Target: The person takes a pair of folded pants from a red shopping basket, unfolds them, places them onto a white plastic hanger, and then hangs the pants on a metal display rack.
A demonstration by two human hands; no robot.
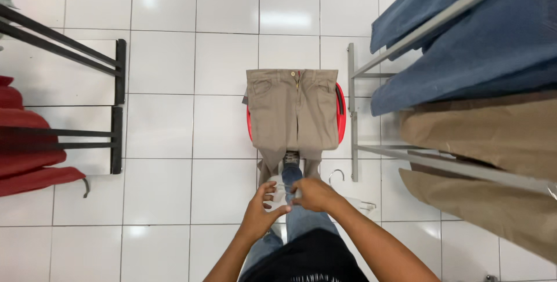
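Observation:
A pair of khaki trousers [293, 111] lies spread, waistband away from me, over a red tub [341, 114] on the white tile floor. Its legs hang toward me. My left hand [264, 205] and my right hand [314, 195] meet just below the trouser legs, fingers curled on a clear plastic hanger [355, 202]. The hanger's metal hook [336, 174] sticks out to the right of my hands. The part of the hanger between my fingers is mostly hidden. My jeans leg and shoe [291, 159] reach forward under the trousers.
A grey metal rack [353, 114] stands to the right, hung with blue garments [464, 38] and khaki garments [487, 143]. To the left, a black metal rack [119, 108] carries red garments [26, 148].

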